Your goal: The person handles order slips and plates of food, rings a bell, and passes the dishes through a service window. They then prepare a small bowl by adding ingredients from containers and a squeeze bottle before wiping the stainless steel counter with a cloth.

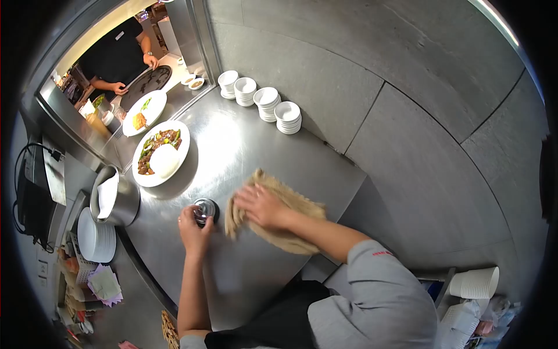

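My left hand (pixel 195 230) has its fingers closed around a small shiny call bell (pixel 205 210) with a dark base on the steel counter (pixel 244 151). To the right of it, a tan cloth (pixel 296 203) lies bunched and spread on the counter. My right hand (pixel 261 205) presses on the cloth and holds it, its fingers blurred by motion. Beyond the bell, an oval white plate (pixel 185 142) carries rice and a brown stir-fry with green pieces.
Stacks of small white dishes (pixel 288 116) line the wall. A second plate (pixel 158 104) sits in the pass window, where another person (pixel 113 52) stands by a dark round tray (pixel 145 84). A metal container (pixel 128 203) and stacked plates (pixel 99 235) are at left.
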The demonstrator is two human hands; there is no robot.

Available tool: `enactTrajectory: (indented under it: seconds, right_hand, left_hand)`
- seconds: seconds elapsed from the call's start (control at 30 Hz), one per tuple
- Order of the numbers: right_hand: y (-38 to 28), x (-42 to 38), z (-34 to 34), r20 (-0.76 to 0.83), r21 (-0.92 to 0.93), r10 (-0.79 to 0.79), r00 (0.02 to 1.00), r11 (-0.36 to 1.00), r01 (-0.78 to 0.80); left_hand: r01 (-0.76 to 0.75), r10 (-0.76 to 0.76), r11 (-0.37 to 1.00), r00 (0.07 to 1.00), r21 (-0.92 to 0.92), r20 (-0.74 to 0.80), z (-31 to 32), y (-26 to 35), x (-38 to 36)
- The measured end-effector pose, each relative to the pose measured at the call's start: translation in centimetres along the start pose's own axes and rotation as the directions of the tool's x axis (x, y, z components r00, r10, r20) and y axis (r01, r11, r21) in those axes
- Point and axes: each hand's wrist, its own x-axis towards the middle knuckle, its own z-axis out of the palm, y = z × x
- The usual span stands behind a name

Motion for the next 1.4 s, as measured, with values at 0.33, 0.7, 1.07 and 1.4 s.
enactTrajectory:
  seconds: [0.33,0.7,1.07,1.4]
  right_hand:
    - [10.5,0.9,-3.5,-0.202,-0.135,0.481,0.853,0.849,-0.511]
    - [-6.2,-15.9,-5.5,-0.125,-0.215,0.455,0.882,0.855,-0.471]
    - [-6.0,-7.8,-12.6,-0.262,0.339,0.3,0.917,0.918,-0.204]
    - [-6.6,-0.8,-0.2,0.192,-0.182,0.053,0.98,0.983,-0.017]
  left_hand:
    - [-0.156,0.164,0.984,0.982,-0.087,0.094,3.5,7.3,-0.5]
    - [-0.281,0.359,0.901,0.911,-0.33,0.204,15.4,17.6,5.1]
    - [-0.185,0.226,0.884,0.973,-0.43,0.046,4.9,9.0,-2.0]
    - [0.501,-0.52,0.853,0.787,-0.148,-0.332,-12.1,-2.1,-24.4]
